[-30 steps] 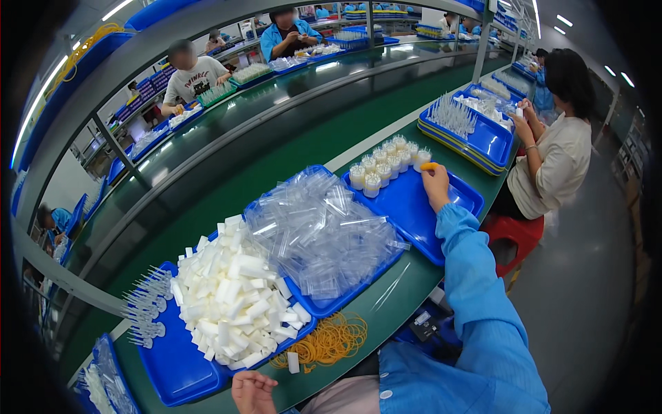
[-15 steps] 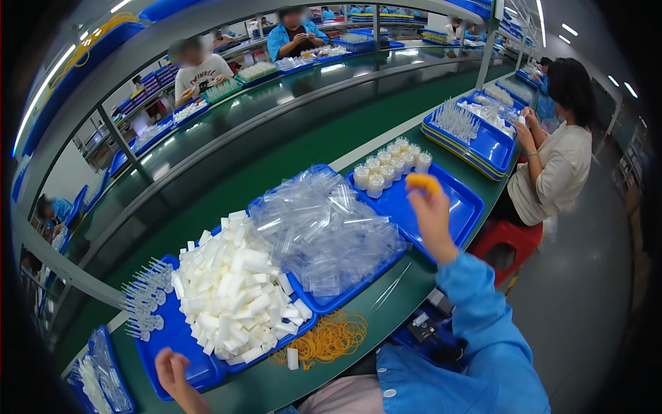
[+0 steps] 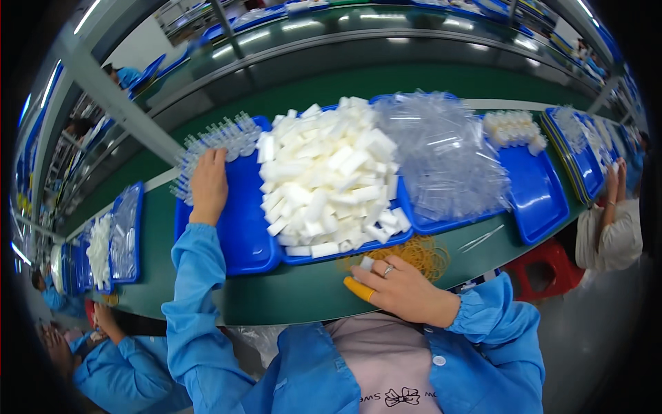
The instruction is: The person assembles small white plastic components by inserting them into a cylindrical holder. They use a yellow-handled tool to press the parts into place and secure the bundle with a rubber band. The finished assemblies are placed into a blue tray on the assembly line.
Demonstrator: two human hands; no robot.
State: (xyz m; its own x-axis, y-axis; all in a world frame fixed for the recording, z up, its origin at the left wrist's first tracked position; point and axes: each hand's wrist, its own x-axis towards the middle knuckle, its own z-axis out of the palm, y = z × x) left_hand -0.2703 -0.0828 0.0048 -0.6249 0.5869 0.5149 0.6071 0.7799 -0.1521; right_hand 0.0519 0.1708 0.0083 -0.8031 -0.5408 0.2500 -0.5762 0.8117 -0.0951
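My left hand [image 3: 209, 185] reaches over a blue tray [image 3: 249, 234], its fingers close together at a cluster of clear plastic stemmed parts [image 3: 238, 134]. Whatever lies between those fingertips is hidden. Close to my body, my right hand [image 3: 410, 291] is palm down with a yellow finger cot on one digit and a ring on another finger. Its bent fingers close on a small white foam block [image 3: 366, 263]. Orange rubber bands [image 3: 424, 255] lie loose on the table beside and partly under that hand. A heap of white foam blocks [image 3: 331, 172] fills the tray between my hands.
Right of the foam stands a tray of clear plastic sleeves [image 3: 441, 159], then a blue tray [image 3: 527, 183] with white-filled clear pieces [image 3: 514, 129]. Tweezers [image 3: 481, 237] lie near the table edge. Co-workers sit at both sides; a red stool [image 3: 545, 270] is at right.
My view has swung left. The left hand moved forward to the clear stemmed parts. The right hand came down from above the right-hand tray to the foam block beside the rubber bands.
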